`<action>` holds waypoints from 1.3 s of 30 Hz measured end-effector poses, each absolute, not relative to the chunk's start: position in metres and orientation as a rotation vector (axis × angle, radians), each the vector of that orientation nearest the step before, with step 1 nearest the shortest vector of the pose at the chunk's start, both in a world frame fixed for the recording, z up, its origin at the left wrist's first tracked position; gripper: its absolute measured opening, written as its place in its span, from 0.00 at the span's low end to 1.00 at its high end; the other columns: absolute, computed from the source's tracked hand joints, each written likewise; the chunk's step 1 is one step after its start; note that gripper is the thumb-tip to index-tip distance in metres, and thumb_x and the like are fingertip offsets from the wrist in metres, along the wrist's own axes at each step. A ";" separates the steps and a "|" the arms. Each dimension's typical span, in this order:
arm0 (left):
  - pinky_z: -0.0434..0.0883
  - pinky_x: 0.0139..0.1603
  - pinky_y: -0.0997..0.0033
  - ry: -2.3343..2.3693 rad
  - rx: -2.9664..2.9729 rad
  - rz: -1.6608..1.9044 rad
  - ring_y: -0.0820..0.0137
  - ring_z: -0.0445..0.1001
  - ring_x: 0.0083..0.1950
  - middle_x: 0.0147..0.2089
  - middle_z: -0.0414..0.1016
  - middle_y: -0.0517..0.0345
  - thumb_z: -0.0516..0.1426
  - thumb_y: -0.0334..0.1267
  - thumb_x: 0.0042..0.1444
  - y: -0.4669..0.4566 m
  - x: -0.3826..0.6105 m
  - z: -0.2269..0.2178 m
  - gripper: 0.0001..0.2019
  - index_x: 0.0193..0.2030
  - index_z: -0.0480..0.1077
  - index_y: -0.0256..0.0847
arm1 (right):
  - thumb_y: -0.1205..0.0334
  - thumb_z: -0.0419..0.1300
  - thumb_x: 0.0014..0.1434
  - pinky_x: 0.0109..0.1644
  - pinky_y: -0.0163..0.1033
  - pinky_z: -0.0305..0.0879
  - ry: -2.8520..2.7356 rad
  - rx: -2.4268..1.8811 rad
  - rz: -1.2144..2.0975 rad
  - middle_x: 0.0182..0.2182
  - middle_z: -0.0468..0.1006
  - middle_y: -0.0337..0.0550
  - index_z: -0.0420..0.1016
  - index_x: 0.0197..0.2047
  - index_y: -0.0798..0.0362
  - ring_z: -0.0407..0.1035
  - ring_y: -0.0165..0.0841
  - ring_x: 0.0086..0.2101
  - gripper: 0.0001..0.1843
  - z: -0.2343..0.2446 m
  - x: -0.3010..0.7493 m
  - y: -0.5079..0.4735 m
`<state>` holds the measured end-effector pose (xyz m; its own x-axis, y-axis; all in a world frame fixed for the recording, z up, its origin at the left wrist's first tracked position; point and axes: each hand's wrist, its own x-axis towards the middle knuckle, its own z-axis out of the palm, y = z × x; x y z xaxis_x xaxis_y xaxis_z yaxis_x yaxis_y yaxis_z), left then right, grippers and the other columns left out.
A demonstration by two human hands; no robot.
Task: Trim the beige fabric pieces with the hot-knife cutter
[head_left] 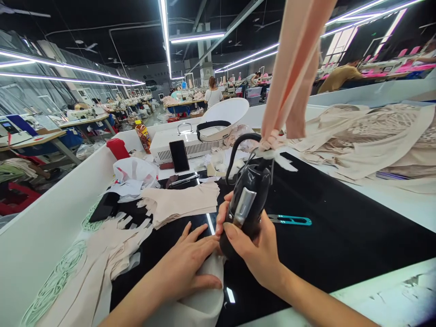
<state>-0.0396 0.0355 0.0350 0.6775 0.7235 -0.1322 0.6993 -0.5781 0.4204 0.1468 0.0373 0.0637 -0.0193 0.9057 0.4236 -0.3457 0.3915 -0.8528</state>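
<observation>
My right hand (pixel 257 254) grips a black hand-held electric tool (pixel 247 200) with a silver plate on its side, the thumb lying over its front. A cord curves from the tool's top, which is tied to a hanging pale pink fabric strap (pixel 289 68). My left hand (pixel 190 261) lies palm down, fingers spread, on a pale fabric piece (pixel 204 304) on the black table surface (pixel 306 259). Its fingertips reach the tool's base, and the working end there is hidden. Thread snips (pixel 289 220) with a teal handle lie just right of the tool.
Stacked beige fabric pieces (pixel 184 200) and strips (pixel 102 268) lie left, beside mint-green cords (pixel 56 281). A phone (pixel 179 156) leans on a white vented box (pixel 160 147), with a white visor hat (pixel 228 116) on it. More beige fabric (pixel 368 141) covers the right side. Low white walls edge the table.
</observation>
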 end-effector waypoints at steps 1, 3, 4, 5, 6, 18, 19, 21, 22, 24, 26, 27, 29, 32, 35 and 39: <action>0.43 0.74 0.21 1.104 2.450 0.088 0.46 0.52 0.80 0.73 0.67 0.54 0.74 0.42 0.55 0.035 -0.040 0.035 0.34 0.67 0.69 0.54 | 0.61 0.67 0.60 0.41 0.43 0.76 -1.193 -0.607 1.099 0.33 0.77 0.38 0.73 0.42 0.47 0.73 0.33 0.32 0.08 0.064 0.147 0.037; 0.44 0.74 0.21 1.102 2.448 0.112 0.44 0.56 0.78 0.73 0.68 0.53 0.74 0.42 0.55 0.036 -0.039 0.035 0.34 0.68 0.69 0.54 | 0.60 0.68 0.60 0.40 0.42 0.77 -1.182 -0.589 1.117 0.33 0.77 0.37 0.72 0.42 0.47 0.73 0.33 0.31 0.10 0.065 0.147 0.034; 0.44 0.74 0.21 1.102 2.446 0.119 0.44 0.57 0.78 0.73 0.68 0.52 0.74 0.42 0.55 0.036 -0.039 0.036 0.35 0.68 0.69 0.54 | 0.59 0.69 0.60 0.40 0.42 0.77 -1.175 -0.573 1.131 0.33 0.77 0.37 0.72 0.42 0.47 0.73 0.32 0.31 0.10 0.064 0.148 0.033; 0.44 0.74 0.21 1.100 2.445 0.116 0.43 0.58 0.77 0.73 0.68 0.52 0.73 0.42 0.55 0.036 -0.038 0.037 0.36 0.69 0.68 0.54 | 0.58 0.69 0.60 0.41 0.42 0.77 -1.169 -0.557 1.144 0.33 0.77 0.37 0.72 0.42 0.46 0.73 0.32 0.31 0.11 0.064 0.148 0.031; 0.44 0.74 0.21 1.100 2.444 0.105 0.42 0.57 0.77 0.73 0.67 0.51 0.73 0.41 0.56 0.037 -0.037 0.038 0.37 0.70 0.67 0.54 | 0.58 0.70 0.61 0.41 0.43 0.77 -1.168 -0.542 1.152 0.33 0.77 0.37 0.72 0.43 0.46 0.74 0.32 0.31 0.11 0.063 0.149 0.029; 0.41 0.74 0.21 1.102 2.433 0.047 0.40 0.52 0.79 0.75 0.64 0.52 0.73 0.42 0.56 0.038 -0.038 0.038 0.41 0.74 0.64 0.55 | 0.61 0.70 0.60 0.40 0.40 0.79 -1.171 -0.536 1.142 0.32 0.78 0.36 0.74 0.44 0.46 0.74 0.32 0.30 0.11 0.065 0.146 0.023; 0.42 0.74 0.21 1.098 2.436 0.049 0.40 0.52 0.79 0.75 0.64 0.51 0.73 0.42 0.56 0.038 -0.038 0.037 0.40 0.74 0.64 0.54 | 0.60 0.72 0.59 0.40 0.39 0.79 -1.166 -0.533 1.141 0.31 0.78 0.36 0.74 0.44 0.45 0.74 0.31 0.29 0.12 0.066 0.147 0.022; 0.43 0.74 0.21 1.085 2.455 0.074 0.41 0.53 0.79 0.75 0.65 0.50 0.72 0.44 0.57 0.037 -0.039 0.037 0.38 0.73 0.65 0.53 | 0.57 0.73 0.58 0.39 0.39 0.79 -1.161 -0.520 1.145 0.31 0.78 0.35 0.73 0.43 0.45 0.74 0.30 0.28 0.15 0.066 0.147 0.020; 0.43 0.74 0.21 1.076 2.471 0.098 0.41 0.54 0.78 0.74 0.66 0.49 0.72 0.44 0.58 0.037 -0.039 0.036 0.36 0.72 0.66 0.52 | 0.56 0.74 0.58 0.38 0.39 0.79 -1.165 -0.511 1.149 0.31 0.78 0.35 0.73 0.43 0.45 0.74 0.31 0.28 0.15 0.066 0.148 0.019; 0.44 0.74 0.21 1.065 2.496 0.138 0.41 0.57 0.77 0.72 0.68 0.47 0.70 0.44 0.60 0.036 -0.038 0.037 0.32 0.70 0.68 0.50 | 0.55 0.72 0.60 0.40 0.42 0.80 -1.185 -0.504 1.147 0.31 0.78 0.37 0.73 0.43 0.46 0.76 0.33 0.29 0.14 0.065 0.147 0.017; 0.46 0.73 0.21 1.062 2.507 0.147 0.42 0.59 0.76 0.71 0.70 0.46 0.70 0.43 0.61 0.037 -0.037 0.037 0.30 0.68 0.69 0.48 | 0.55 0.70 0.62 0.42 0.44 0.81 -1.202 -0.516 1.136 0.32 0.79 0.39 0.74 0.44 0.46 0.77 0.35 0.31 0.11 0.063 0.146 0.016; 0.46 0.73 0.21 1.058 2.512 0.149 0.42 0.59 0.76 0.70 0.71 0.46 0.70 0.43 0.61 0.037 -0.037 0.037 0.30 0.68 0.70 0.48 | 0.56 0.69 0.63 0.43 0.45 0.81 -1.205 -0.528 1.133 0.32 0.79 0.39 0.74 0.45 0.45 0.78 0.36 0.32 0.10 0.062 0.146 0.016; 0.47 0.73 0.21 1.046 2.533 0.161 0.41 0.58 0.77 0.71 0.69 0.46 0.71 0.45 0.59 0.038 -0.039 0.036 0.31 0.68 0.70 0.49 | 0.55 0.69 0.63 0.43 0.45 0.81 -1.203 -0.545 1.136 0.33 0.80 0.40 0.75 0.46 0.45 0.79 0.37 0.33 0.10 0.061 0.146 0.016; 0.52 0.74 0.25 1.069 2.625 0.252 0.45 0.63 0.74 0.72 0.69 0.46 0.71 0.44 0.59 0.030 -0.045 0.035 0.31 0.67 0.69 0.48 | 0.53 0.71 0.62 0.38 0.41 0.80 -1.190 -0.518 1.144 0.32 0.79 0.38 0.74 0.45 0.45 0.77 0.33 0.29 0.13 0.062 0.148 0.018; 0.70 0.68 0.48 1.152 2.719 0.524 0.58 0.76 0.62 0.61 0.77 0.49 0.62 0.39 0.70 0.007 -0.050 0.034 0.13 0.58 0.71 0.44 | 0.50 0.72 0.61 0.35 0.37 0.77 -1.167 -0.492 1.113 0.32 0.78 0.37 0.74 0.44 0.46 0.73 0.30 0.27 0.15 0.066 0.153 0.023; 0.77 0.37 0.69 1.172 2.936 0.750 0.68 0.77 0.34 0.37 0.77 0.58 0.48 0.32 0.76 -0.028 -0.041 0.020 0.11 0.44 0.71 0.42 | 0.49 0.72 0.61 0.32 0.37 0.73 -1.146 -0.507 1.114 0.33 0.77 0.37 0.74 0.48 0.45 0.70 0.30 0.27 0.18 0.068 0.156 0.029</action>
<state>-0.0414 -0.0285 0.0203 0.6341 0.6252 0.4550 0.6750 -0.7346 0.0687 0.1559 0.0286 0.0685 -0.0044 0.8893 0.4573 -0.4321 0.4107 -0.8028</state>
